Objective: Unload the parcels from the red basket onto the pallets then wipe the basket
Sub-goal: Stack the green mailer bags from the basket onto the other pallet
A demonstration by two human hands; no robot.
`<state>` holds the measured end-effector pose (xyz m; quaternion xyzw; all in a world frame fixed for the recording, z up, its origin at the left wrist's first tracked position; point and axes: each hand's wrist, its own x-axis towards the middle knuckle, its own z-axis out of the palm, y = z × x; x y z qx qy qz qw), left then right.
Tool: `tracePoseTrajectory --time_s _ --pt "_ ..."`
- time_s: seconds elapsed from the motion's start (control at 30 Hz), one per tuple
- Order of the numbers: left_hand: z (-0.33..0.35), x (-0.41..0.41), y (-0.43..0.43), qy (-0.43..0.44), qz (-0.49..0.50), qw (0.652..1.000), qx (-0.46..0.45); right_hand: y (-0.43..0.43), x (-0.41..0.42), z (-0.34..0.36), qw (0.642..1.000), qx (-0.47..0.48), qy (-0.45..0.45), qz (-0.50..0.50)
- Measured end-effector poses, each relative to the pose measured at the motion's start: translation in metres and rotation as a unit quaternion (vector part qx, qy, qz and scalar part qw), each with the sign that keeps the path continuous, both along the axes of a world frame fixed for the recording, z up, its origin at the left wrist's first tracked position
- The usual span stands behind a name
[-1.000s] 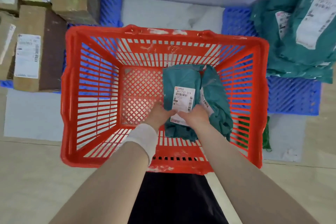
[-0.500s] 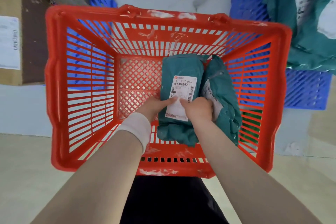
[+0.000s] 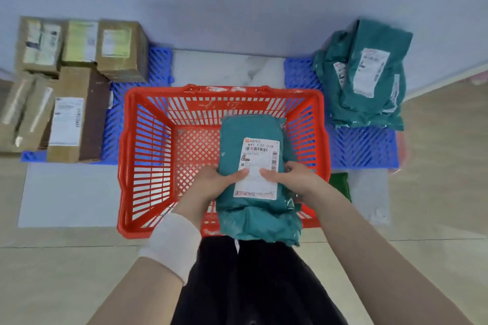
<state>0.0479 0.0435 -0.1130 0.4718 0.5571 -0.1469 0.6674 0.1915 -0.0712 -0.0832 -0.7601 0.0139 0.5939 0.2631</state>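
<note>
The red basket (image 3: 132,155) stands on the floor in front of me. Above its right half I hold a teal parcel bag (image 3: 253,216) with a white label. My left hand (image 3: 211,185) grips its left side and my right hand (image 3: 293,179) grips its right side, thumbs on the label. Whether a second teal bag lies under it is hidden. The left blue pallet (image 3: 158,60) carries brown cartons (image 3: 79,111). On the right blue pallet (image 3: 361,148) lies a pile of teal bags (image 3: 369,79).
A green cloth (image 3: 340,185) lies on the floor just right of the basket. A wall runs behind the pallets. White floor shows between the two pallets, beige floor at my sides.
Both hands have lifted the labelled teal parcel up out of the basket and toward me. My head has risen, so both pallets show more fully.
</note>
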Motion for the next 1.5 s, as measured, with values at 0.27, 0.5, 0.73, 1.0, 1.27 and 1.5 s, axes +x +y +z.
tracePoseTrajectory --time_s 0.27,0.5,0.73,1.0,1.27,1.5 --pt "0.047 0.094 -0.054 -0.052 -0.053 0.981 0.181 -0.078 0.064 0.036 0.978 0.091 -0.116 -0.148" --pt "0.038 0.24 -0.119 -0.062 -0.008 0.971 0.229 -0.133 0.197 0.02 0.956 0.109 -0.187 -0.199" --pt "0.003 0.358 -0.139 -0.023 0.027 0.975 0.22 -0.139 0.315 -0.007 0.953 0.122 -0.202 -0.191" --pt "-0.024 0.412 -0.077 -0.01 0.071 0.968 0.24 -0.07 0.374 -0.036 0.954 0.154 -0.242 -0.088" --pt "-0.04 0.354 -0.036 0.037 0.061 0.957 0.283 -0.023 0.324 -0.071 0.955 0.128 -0.267 0.012" --pt "-0.071 0.359 0.009 0.054 -0.101 0.922 0.369 0.026 0.286 -0.12 0.923 0.05 -0.372 0.08"
